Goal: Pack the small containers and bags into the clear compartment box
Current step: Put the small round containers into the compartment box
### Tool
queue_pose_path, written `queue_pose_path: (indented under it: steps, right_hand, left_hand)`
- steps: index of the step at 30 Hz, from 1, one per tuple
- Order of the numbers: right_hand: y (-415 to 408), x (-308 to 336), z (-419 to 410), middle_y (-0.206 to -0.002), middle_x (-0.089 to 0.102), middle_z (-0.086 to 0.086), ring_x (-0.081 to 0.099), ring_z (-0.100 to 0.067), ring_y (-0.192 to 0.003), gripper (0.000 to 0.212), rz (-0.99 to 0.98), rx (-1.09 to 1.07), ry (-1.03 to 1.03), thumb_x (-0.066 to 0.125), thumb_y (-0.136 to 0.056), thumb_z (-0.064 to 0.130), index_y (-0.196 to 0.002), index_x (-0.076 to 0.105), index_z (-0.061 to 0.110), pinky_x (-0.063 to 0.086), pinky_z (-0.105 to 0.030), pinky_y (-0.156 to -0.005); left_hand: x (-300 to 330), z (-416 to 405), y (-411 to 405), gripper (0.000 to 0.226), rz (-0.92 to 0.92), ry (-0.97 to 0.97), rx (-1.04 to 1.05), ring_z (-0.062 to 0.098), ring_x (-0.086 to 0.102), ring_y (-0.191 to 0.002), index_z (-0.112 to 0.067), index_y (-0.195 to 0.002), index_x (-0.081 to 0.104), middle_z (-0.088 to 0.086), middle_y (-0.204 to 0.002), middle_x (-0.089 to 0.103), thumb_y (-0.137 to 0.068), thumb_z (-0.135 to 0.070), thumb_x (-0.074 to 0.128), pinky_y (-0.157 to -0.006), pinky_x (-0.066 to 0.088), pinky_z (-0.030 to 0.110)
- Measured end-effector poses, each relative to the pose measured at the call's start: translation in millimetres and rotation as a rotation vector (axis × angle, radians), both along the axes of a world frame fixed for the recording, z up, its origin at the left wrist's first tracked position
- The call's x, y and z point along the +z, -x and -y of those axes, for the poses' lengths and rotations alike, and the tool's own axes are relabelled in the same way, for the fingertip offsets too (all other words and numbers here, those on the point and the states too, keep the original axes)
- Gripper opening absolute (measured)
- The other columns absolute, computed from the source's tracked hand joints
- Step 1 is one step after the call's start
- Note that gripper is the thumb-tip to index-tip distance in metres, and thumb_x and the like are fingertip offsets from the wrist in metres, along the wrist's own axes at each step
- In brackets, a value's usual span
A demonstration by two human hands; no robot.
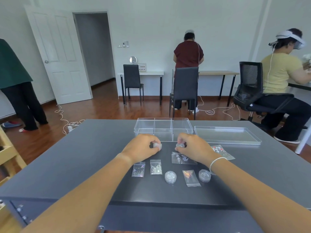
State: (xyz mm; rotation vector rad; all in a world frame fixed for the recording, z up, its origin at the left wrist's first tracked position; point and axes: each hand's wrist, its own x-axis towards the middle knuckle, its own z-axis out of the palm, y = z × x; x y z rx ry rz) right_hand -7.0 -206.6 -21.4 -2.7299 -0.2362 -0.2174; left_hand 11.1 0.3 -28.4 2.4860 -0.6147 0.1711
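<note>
The clear compartment box stands open at the far middle of the dark table, its compartments empty. Just in front of it my left hand grips a small round clear container. My right hand grips another small round container. Both containers are close to the table surface. Two more round containers stand nearer to me. Small clear bags of glitter pieces lie around them, and one partly hidden behind my right wrist.
The box's clear lid lies flat to the right of the box. The grey table has bare surface on its left. Other people work at desks behind; chairs and cables are on the wooden floor beyond the table.
</note>
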Motion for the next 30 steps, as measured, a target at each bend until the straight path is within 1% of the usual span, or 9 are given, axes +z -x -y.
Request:
queue_pose_path:
  steps: [4, 7, 8, 11, 13, 17, 21, 24, 30]
  right_hand:
    - [0, 0, 0, -0.107, 0.067, -0.002, 0.06, -0.022, -0.086, 0.018, 0.0, 0.0, 0.002, 0.058, -0.085, 0.035, -0.094, 0.055, 0.021, 0.05, -0.033, -0.075]
    - [0, -1, 1, -0.107, 0.067, -0.002, 0.06, -0.022, -0.087, 0.018, 0.006, 0.004, -0.007, 0.058, -0.084, 0.035, -0.094, 0.056, 0.02, 0.051, -0.033, -0.076]
    - [-1, -2, 1, -0.107, 0.067, -0.002, 0.06, -0.022, -0.087, 0.018, 0.007, 0.004, -0.008, 0.059, -0.084, 0.035, -0.093, 0.056, 0.02, 0.051, -0.033, -0.076]
    - [-2, -1, 2, -0.105, 0.068, -0.002, 0.061, -0.022, -0.088, 0.019, 0.007, 0.008, -0.011, 0.06, -0.083, 0.035, -0.093, 0.057, 0.019, 0.052, -0.034, -0.077]
    - [-2, 0, 3, -0.103, 0.069, -0.002, 0.061, -0.022, -0.088, 0.018, 0.009, 0.012, -0.008, 0.061, -0.083, 0.035, -0.092, 0.057, 0.02, 0.051, -0.033, -0.076]
    - [-3, -1, 1, -0.101, 0.07, -0.001, 0.061, -0.022, -0.088, 0.017, 0.017, 0.027, -0.006, 0.061, -0.082, 0.035, -0.088, 0.056, 0.021, 0.048, -0.03, -0.073]
    - [2, 2, -4, -0.102, 0.07, -0.001, 0.061, -0.022, -0.088, 0.016, 0.025, 0.05, -0.005, 0.06, -0.083, 0.036, -0.087, 0.055, 0.022, 0.049, -0.031, -0.074]
    - [-11, -4, 6, -0.101, 0.069, 0.0, 0.06, -0.021, -0.087, 0.015, 0.008, 0.035, 0.001, 0.06, -0.082, 0.037, -0.082, 0.05, 0.026, 0.049, -0.03, -0.074]
    - [-8, -2, 5, -0.1, 0.07, 0.0, 0.059, -0.02, -0.083, 0.017, 0.04, 0.055, 0.002, 0.061, -0.082, 0.038, -0.08, 0.048, 0.027, 0.043, -0.025, -0.067]
  left_hand:
    - [16, 4, 0, 0.01, 0.06, 0.088, -0.009, 0.001, 0.055, -0.079, -0.031, -0.086, 0.067, -0.013, -0.093, 0.067, -0.082, -0.033, 0.058, -0.069, 0.045, 0.016]
    - [31, 9, -7, 0.011, 0.173, 0.118, -0.01, -0.008, 0.05, -0.076, -0.03, -0.087, 0.066, -0.017, -0.093, 0.065, -0.083, -0.031, 0.057, -0.066, 0.037, 0.008]
    - [37, 11, -10, 0.011, 0.199, 0.118, -0.017, -0.007, 0.049, -0.075, -0.029, -0.087, 0.066, -0.016, -0.093, 0.065, -0.083, -0.03, 0.056, -0.066, 0.037, 0.008]
    - [51, 17, -22, 0.012, 0.231, 0.08, -0.032, 0.001, 0.052, -0.083, -0.024, -0.088, 0.066, -0.011, -0.096, 0.068, -0.084, -0.028, 0.056, -0.076, 0.044, 0.023]
    - [58, 21, -31, 0.013, 0.195, 0.029, -0.005, 0.009, 0.053, -0.088, -0.024, -0.089, 0.066, -0.008, -0.098, 0.068, -0.085, -0.029, 0.056, -0.079, 0.046, 0.029]
    - [65, 26, -42, 0.013, 0.086, -0.059, 0.06, 0.017, 0.06, -0.093, -0.023, -0.09, 0.066, -0.005, -0.099, 0.068, -0.083, -0.028, 0.057, -0.084, 0.05, 0.035]
    - [66, 27, -48, 0.013, 0.024, -0.144, 0.102, 0.019, 0.059, -0.1, -0.02, -0.091, 0.066, -0.001, -0.106, 0.066, -0.083, -0.026, 0.058, -0.088, 0.049, 0.037]
    - [57, 45, -70, 0.009, -0.068, -0.221, 0.089, 0.021, 0.059, -0.099, -0.02, -0.087, 0.067, -0.003, -0.099, 0.064, -0.081, -0.022, 0.06, -0.088, 0.05, 0.039]
    - [68, 52, -77, 0.007, -0.181, -0.315, 0.068, 0.021, 0.062, -0.1, -0.012, -0.082, 0.071, 0.003, -0.102, 0.071, -0.077, -0.015, 0.068, -0.091, 0.05, 0.037]
